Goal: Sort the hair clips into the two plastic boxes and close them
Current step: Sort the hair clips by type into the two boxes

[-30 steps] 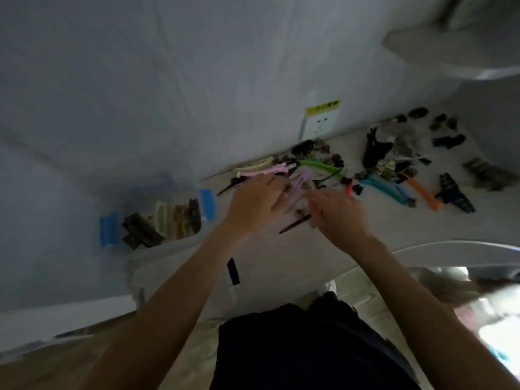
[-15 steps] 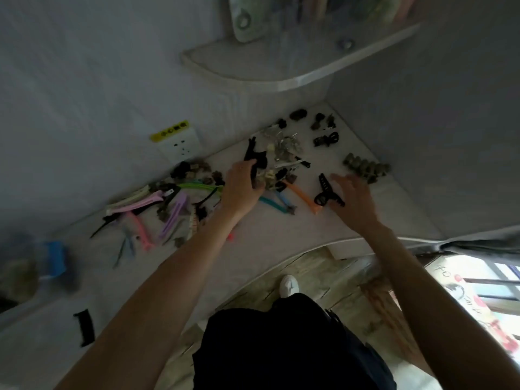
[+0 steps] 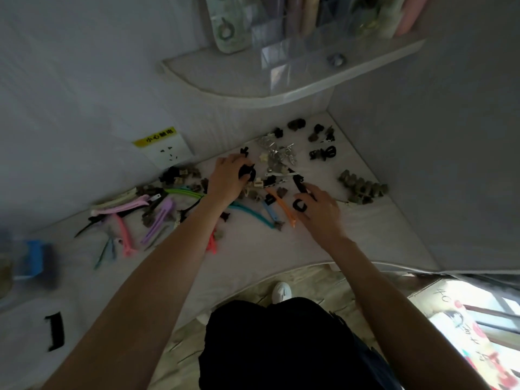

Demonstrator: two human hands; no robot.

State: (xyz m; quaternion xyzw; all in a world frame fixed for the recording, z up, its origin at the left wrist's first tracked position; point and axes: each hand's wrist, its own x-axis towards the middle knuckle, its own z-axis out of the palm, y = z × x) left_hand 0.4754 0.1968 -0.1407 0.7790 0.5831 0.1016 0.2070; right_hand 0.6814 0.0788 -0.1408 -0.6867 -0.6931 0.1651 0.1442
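Black claw clip point(image 3: 247, 172) at table point(image 3: 281, 249) centre, gripped in curled left hand point(image 3: 228, 182). Second black clip point(image 3: 300, 205) at 3 o'clock of it, pinched under right hand point(image 3: 320, 211). Loose clips point(image 3: 157, 215) scattered toward 9 o'clock, olive clip point(image 3: 363, 188) further out at 3. Blurry box point(image 3: 31, 260) with blue latch way off at 8 o'clock. Socket point(image 3: 166, 150) on wall at 11, shelf point(image 3: 253, 83) at 12.
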